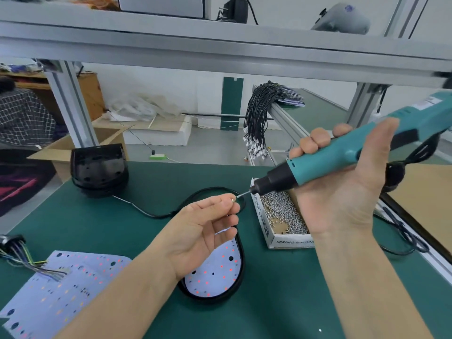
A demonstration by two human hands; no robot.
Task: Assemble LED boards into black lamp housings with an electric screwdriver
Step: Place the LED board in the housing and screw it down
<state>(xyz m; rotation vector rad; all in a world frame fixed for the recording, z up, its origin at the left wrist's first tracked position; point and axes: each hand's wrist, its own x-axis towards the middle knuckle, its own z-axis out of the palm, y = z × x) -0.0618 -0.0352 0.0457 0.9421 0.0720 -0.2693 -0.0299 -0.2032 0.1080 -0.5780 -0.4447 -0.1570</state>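
Observation:
My right hand (342, 182) grips a teal electric screwdriver (337, 155), its black nose and bit pointing left and down. My left hand (205, 228) pinches a small screw (232, 199) at the bit's tip. Below the left hand lies a black oval lamp housing (241, 272) with a white LED board (215, 272) seated inside, red dots showing on it. A stack of black housings (99, 168) stands at the back left of the green mat.
A cardboard box of screws (281, 216) sits right of the housing. Loose white LED boards (61, 289) with a wire harness (22, 255) lie at the front left. A black cable (151, 212) loops across the mat. A bundle of black leads (259, 118) hangs behind.

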